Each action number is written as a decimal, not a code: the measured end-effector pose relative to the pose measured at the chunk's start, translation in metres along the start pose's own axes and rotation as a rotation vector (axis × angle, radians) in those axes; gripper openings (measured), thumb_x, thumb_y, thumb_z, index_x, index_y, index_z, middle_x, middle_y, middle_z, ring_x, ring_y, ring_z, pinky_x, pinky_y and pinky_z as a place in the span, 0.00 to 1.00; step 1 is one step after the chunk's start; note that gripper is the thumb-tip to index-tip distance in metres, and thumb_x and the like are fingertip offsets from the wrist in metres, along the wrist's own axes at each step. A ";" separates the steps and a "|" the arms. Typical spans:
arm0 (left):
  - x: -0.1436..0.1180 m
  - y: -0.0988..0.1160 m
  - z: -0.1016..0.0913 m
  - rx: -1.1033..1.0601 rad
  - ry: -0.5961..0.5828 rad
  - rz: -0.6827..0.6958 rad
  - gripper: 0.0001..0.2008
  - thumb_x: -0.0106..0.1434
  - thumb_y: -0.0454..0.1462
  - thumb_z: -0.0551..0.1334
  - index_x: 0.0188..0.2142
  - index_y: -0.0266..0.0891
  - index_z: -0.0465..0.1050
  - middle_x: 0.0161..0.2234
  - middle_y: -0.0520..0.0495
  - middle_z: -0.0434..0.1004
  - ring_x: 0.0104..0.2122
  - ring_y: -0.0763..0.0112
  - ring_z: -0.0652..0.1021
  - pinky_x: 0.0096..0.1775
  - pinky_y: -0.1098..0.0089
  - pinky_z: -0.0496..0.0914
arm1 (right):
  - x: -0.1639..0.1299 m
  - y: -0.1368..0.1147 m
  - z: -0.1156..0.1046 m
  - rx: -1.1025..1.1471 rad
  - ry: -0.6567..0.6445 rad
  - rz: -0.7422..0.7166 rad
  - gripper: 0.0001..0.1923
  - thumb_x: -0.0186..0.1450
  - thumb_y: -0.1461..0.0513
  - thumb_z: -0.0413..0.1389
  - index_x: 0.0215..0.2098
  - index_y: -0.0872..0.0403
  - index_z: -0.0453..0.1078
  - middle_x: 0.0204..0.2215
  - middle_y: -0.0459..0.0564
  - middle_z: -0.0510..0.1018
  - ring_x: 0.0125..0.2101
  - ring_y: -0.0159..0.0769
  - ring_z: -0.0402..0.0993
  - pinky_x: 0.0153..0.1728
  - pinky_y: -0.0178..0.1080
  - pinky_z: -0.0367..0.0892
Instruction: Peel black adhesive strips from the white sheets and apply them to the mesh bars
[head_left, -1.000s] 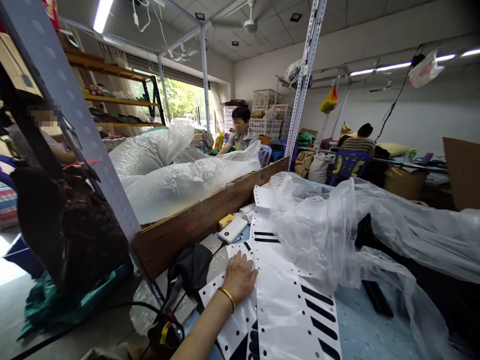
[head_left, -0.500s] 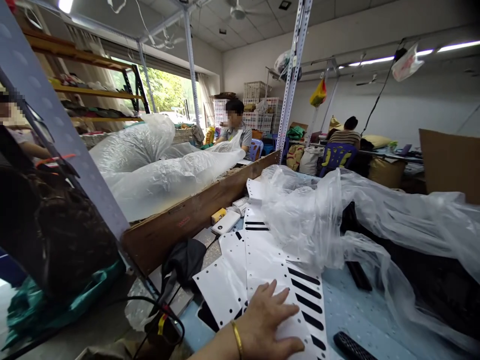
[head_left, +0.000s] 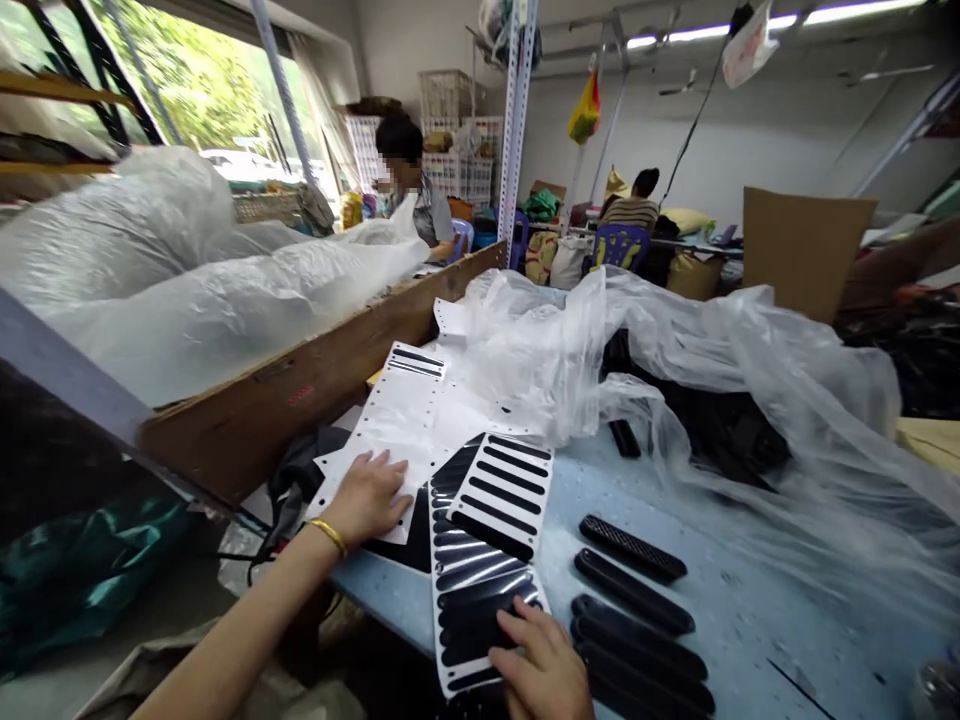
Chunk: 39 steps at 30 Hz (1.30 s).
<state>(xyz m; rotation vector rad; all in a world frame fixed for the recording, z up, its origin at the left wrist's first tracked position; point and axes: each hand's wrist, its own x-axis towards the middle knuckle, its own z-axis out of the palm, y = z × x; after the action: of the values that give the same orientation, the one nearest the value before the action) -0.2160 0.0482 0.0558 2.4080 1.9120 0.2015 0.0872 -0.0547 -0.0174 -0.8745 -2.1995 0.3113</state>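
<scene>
Left hand point(head_left: 367, 505) is sitting farther left now, fingers spread on white sheet point(head_left: 397, 410); right hand point(head_left: 547, 665) is showing near, fingers slightly apart over black-strip sheet point(head_left: 469, 610).

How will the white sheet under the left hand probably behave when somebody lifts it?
The white sheet would likely bend rather than hold rigid, since it looks thin. It is probably light for its size, being broad with little visible thickness. Its faint sheen suggests it may slide if the left hand pushes it.
</scene>
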 end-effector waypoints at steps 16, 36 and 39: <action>-0.161 0.135 0.040 -1.794 -0.289 -0.557 0.13 0.56 0.43 0.67 0.33 0.34 0.76 0.27 0.45 0.76 0.26 0.69 0.72 0.27 0.73 0.64 | -0.014 -0.034 -0.026 0.272 0.019 -0.065 0.12 0.62 0.59 0.59 0.41 0.59 0.73 0.33 0.58 0.79 0.38 0.48 0.76 0.37 0.49 0.75; -0.134 0.145 0.040 -1.887 -0.048 -0.547 0.06 0.54 0.36 0.70 0.28 0.33 0.81 0.24 0.49 0.75 0.25 0.75 0.68 0.29 0.75 0.61 | 0.019 -0.033 0.009 0.607 -0.051 0.305 0.13 0.57 0.67 0.61 0.41 0.50 0.78 0.38 0.52 0.82 0.44 0.44 0.76 0.48 0.49 0.69; -0.134 0.144 0.042 -1.895 -0.062 -0.546 0.06 0.54 0.36 0.70 0.30 0.34 0.81 0.24 0.48 0.76 0.25 0.74 0.70 0.30 0.75 0.62 | 0.026 -0.034 0.008 0.731 -0.077 0.432 0.09 0.60 0.65 0.59 0.37 0.48 0.80 0.36 0.50 0.83 0.41 0.43 0.77 0.48 0.48 0.69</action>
<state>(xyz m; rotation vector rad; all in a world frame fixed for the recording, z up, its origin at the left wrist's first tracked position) -0.1010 -0.1140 0.0239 0.5966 1.0561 1.1374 0.0517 -0.0619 0.0071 -0.8975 -1.7189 1.2760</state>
